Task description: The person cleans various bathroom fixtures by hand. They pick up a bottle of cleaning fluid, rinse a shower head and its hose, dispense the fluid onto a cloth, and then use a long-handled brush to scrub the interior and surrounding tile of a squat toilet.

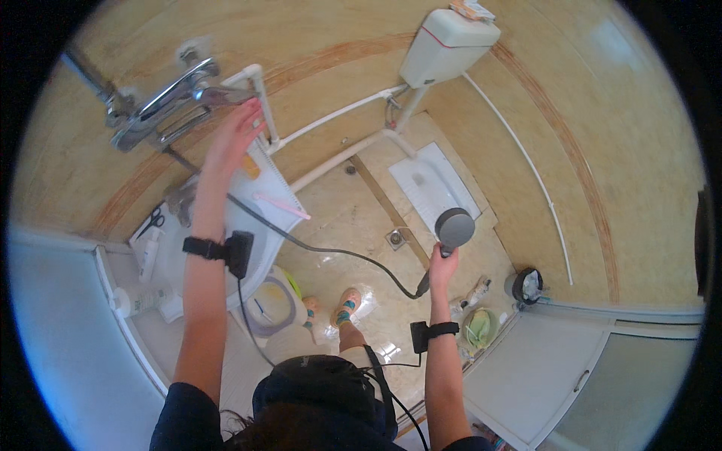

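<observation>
My left hand (234, 135) reaches up to the lever of a chrome shower mixer tap (163, 101) on the wall, its fingertips at the lever's end. In my right hand (444, 269) is the handle of a grey shower head (455, 228), held over the floor near a white squat toilet (434, 180). A dark shower hose (333, 250) runs from the mixer, past my left forearm, to the shower head's handle. A thin, faint streak, perhaps water, shows left of the shower head, near a floor drain (396, 239).
Below the mixer stands a white washbasin (271, 225) with scissors (152, 220), bottles and a pink toothbrush-like stick. A white cistern (448, 48) hangs above pipes. A bin (527, 284) and a green-filled basin (480, 328) stand at right, by an open door (536, 361). The floor looks wet.
</observation>
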`<state>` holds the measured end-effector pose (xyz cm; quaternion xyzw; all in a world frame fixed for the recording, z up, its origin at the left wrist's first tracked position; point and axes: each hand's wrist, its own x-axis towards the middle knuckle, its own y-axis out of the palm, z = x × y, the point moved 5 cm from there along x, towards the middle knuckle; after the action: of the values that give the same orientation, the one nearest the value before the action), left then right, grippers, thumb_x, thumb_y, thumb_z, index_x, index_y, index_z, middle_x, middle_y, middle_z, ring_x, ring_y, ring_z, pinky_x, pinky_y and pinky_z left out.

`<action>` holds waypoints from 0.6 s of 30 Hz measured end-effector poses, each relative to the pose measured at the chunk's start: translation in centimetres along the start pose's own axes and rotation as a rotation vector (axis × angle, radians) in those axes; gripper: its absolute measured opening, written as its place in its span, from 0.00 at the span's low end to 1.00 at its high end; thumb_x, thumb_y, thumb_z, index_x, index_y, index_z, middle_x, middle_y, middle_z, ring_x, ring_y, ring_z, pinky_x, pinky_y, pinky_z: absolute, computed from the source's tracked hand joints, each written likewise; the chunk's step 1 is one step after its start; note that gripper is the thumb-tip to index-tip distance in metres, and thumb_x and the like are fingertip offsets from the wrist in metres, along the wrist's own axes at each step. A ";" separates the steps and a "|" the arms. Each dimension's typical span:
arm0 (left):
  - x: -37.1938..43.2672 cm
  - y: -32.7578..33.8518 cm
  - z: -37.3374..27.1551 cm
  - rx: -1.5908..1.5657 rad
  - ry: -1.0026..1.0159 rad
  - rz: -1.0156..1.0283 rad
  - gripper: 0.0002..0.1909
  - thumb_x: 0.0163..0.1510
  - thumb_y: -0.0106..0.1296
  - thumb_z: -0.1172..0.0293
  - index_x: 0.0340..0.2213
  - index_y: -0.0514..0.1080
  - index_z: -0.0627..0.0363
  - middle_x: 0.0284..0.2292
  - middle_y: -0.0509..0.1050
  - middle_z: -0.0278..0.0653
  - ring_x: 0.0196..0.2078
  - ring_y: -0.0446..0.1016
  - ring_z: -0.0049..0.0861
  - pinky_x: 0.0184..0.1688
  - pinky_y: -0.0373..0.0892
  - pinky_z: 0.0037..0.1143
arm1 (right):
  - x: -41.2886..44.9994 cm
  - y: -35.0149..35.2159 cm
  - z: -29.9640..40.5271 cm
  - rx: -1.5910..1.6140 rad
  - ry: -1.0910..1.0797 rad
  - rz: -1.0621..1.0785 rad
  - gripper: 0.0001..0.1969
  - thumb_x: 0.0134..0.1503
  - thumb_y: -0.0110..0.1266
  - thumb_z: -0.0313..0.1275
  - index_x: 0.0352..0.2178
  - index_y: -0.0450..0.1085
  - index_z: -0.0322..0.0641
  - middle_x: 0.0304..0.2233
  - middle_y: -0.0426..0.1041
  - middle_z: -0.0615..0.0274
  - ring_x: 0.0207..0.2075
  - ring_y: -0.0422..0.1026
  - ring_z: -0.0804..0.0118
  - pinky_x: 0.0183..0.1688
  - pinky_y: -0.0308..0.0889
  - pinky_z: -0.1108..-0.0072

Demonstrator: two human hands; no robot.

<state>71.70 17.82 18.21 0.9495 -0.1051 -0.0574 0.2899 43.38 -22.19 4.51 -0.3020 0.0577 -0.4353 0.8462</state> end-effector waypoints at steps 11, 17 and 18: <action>-2.7 0.4 0.3 0.175 0.084 -0.168 0.16 0.47 0.40 0.67 0.37 0.59 0.64 0.37 0.63 0.42 0.42 0.60 0.29 0.46 0.57 0.28 | 8.1 -7.8 -12.6 0.315 0.377 -0.093 0.07 0.42 0.45 0.26 0.18 0.55 0.36 0.09 0.59 0.64 0.09 0.59 0.74 0.12 0.55 0.84; -14.5 -1.7 1.3 0.412 -0.096 -0.254 0.14 0.48 0.38 0.68 0.36 0.59 0.63 0.36 0.64 0.42 0.40 0.63 0.26 0.41 0.61 0.25 | 4.3 3.4 -0.4 0.093 0.115 0.607 0.09 0.41 0.48 0.29 0.21 0.58 0.35 0.12 0.63 0.59 0.13 0.64 0.68 0.15 0.59 0.80; -17.0 -3.7 1.2 0.396 -0.089 -0.324 0.14 0.48 0.38 0.68 0.36 0.60 0.63 0.35 0.65 0.42 0.39 0.64 0.26 0.40 0.62 0.25 | 2.7 5.7 1.6 -0.017 -0.041 0.716 0.10 0.40 0.48 0.29 0.22 0.59 0.33 0.15 0.65 0.54 0.18 0.66 0.61 0.20 0.61 0.76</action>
<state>55.63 24.15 15.97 0.9888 0.0266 -0.1231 0.0805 49.59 -21.00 3.09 -0.2783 0.1466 -0.1044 0.9435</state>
